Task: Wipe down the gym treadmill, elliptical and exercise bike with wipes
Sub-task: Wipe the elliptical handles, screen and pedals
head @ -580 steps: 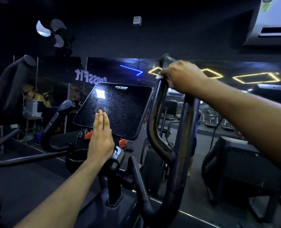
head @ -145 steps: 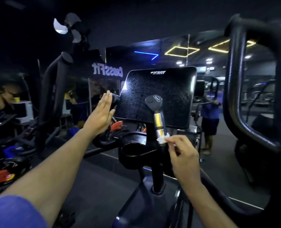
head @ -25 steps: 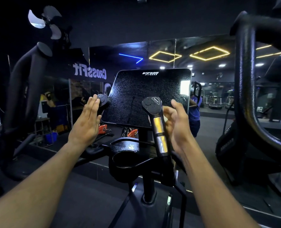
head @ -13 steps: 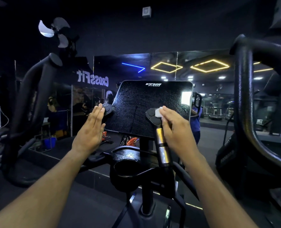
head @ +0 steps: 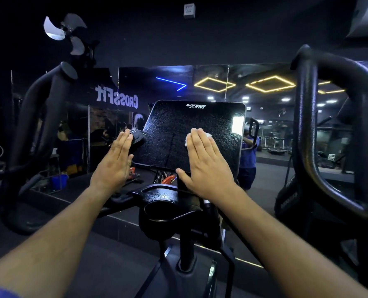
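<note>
While the wipe [head: 207, 135] is all but covered by the right hand [head: 206, 162], a white corner of it shows past the fingertips [head: 197, 134], pressed flat against the dark console screen [head: 178, 134] right of the screen's middle and about halfway up. The right hand lies straight-fingered over it, fingers together and pointing up the panel, thumb spread toward the lower edge; nothing is curled or pinched, so the wipe is held by palm pressure alone.

The screen is a tilted, upright panel, and its face carries visible droplets or speckle across most of its area. From the wipe, the larger uncleaned stretch lies to the left and upward, toward the top edge under the brand lettering; a narrower strip remains toward the right edge, where a bright reflection sits.

The left hand [head: 116, 162] is also flat and straight-fingered, its fingertips touching the round end cap of the left handle [head: 136, 136] just beside the screen's left edge. It holds nothing and appears to steady the machine.

Judgement: the right hand is the working hand, and the next stroke should run sideways along the panel. Loss of the wipe from under an unclenched palm is the main risk.

Beyond stand the cup holder [head: 163, 208], the swing arms [head: 307, 125] and a wall mirror [head: 264, 87].
</note>
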